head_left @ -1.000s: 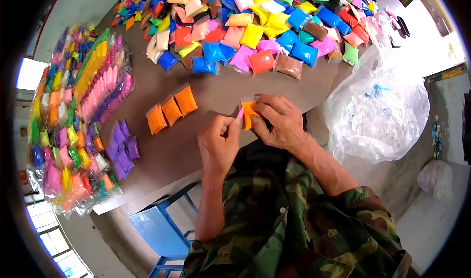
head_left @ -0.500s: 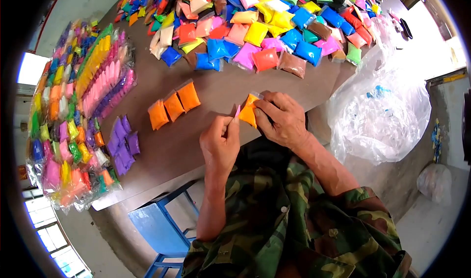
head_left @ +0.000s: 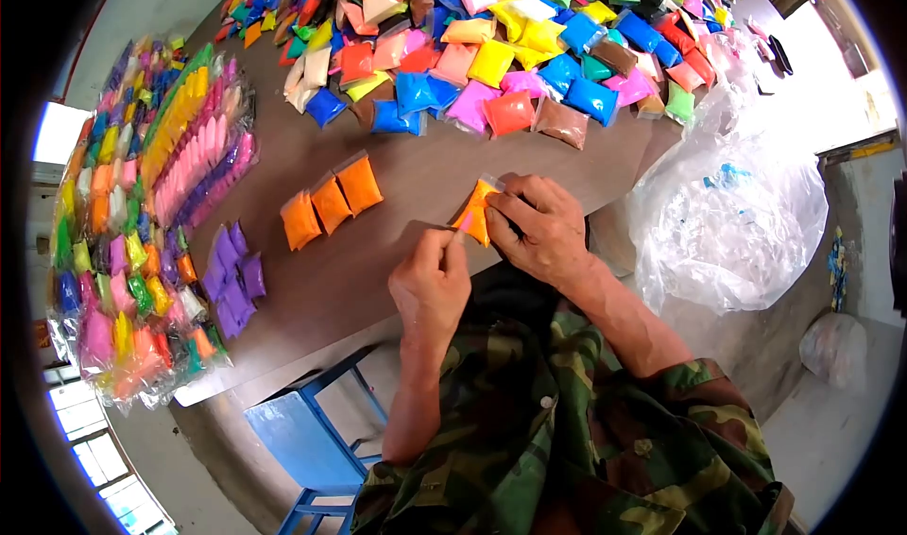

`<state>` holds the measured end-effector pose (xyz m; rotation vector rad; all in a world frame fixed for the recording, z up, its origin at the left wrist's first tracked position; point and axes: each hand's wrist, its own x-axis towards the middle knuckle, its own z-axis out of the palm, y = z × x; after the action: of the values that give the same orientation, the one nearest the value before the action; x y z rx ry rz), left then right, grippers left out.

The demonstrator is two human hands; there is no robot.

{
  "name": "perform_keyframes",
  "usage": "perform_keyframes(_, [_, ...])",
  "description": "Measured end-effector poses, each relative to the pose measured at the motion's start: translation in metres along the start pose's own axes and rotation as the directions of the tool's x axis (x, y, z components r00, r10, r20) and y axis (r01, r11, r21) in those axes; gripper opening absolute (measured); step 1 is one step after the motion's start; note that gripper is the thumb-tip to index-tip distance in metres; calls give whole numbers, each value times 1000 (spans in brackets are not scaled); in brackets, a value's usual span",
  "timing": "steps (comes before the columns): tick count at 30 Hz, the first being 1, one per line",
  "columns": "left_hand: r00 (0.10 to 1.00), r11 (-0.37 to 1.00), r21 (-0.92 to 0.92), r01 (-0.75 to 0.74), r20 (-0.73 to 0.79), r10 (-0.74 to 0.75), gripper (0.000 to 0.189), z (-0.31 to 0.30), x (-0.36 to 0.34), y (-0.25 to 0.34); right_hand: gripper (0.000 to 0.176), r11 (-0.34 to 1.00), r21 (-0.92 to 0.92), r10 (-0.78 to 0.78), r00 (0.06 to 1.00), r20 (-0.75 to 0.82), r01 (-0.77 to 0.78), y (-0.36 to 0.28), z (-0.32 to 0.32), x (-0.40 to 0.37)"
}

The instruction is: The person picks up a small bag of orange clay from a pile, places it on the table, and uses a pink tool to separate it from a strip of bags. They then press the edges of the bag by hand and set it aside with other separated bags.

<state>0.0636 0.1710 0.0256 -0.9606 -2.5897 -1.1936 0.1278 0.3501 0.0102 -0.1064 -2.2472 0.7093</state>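
Note:
My right hand (head_left: 546, 228) is closed on the edge of a small clear packet with orange filling (head_left: 478, 209), held just over the table's near edge. A small pink pointed piece (head_left: 466, 221) sticks out of my closed left hand (head_left: 433, 269), its tip against the orange packet; its exact kind I cannot make out. To the left, a strip of orange packets (head_left: 331, 203) lies on the table. Beyond it rests a cluster of purple packets (head_left: 231, 275).
A large heap of multicoloured packets (head_left: 491, 63) covers the table's far side. Bundled packets in clear wrapping (head_left: 142, 242) lie along the left edge. A big clear plastic bag (head_left: 727, 223) hangs at the right. A blue stool (head_left: 302, 436) stands below the table edge (head_left: 283, 354).
My left hand has turned and shifted slightly right, bringing the pink piece from upright beside the packet to across it. The right hand stays nearly in place with the packet.

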Motion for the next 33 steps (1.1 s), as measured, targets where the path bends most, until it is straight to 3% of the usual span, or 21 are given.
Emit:
perform_keyframes(6, [998, 997, 68, 23, -52, -19, 15, -11, 3, -7, 12, 1000, 16, 17, 1000, -16, -16, -1, 1, 0])
perform_keyframes(8, [999, 998, -59, -23, -39, 21, 13, -3, -5, 8, 12, 1000, 1, 21, 1000, -21, -21, -1, 2, -1])
perform_keyframes(16, [999, 997, 75, -31, -6, 31, 13, -3, 1, -4, 12, 999, 27, 38, 999, -35, -37, -1, 3, 0])
perform_keyframes(21, [998, 998, 14, 66, 15, -66, 13, -6, 2, -5, 15, 995, 44, 91, 995, -39, -89, -7, -2, 1])
perform_keyframes(24, [997, 996, -36, 82, -7, -82, 14, -10, 1, 2, 23, 997, 35, 67, 998, 12, -67, -9, -10, 4])
perform_keyframes(26, [996, 995, -62, 80, 35, -78, 14, -11, -4, 9, 30, 996, 36, -78, 995, 55, 77, -2, -10, 2])
perform_keyframes(30, [1000, 998, -70, 2, -22, -3, 13, 1, -9, 4, 32, 997, 28, -69, 989, 132, 66, 2, -8, -5])
perform_keyframes(33, [1000, 999, 33, 8, -15, -7, 14, -3, 1, -5, 32, 995, -7, -97, 989, 116, 99, 2, -6, -4])
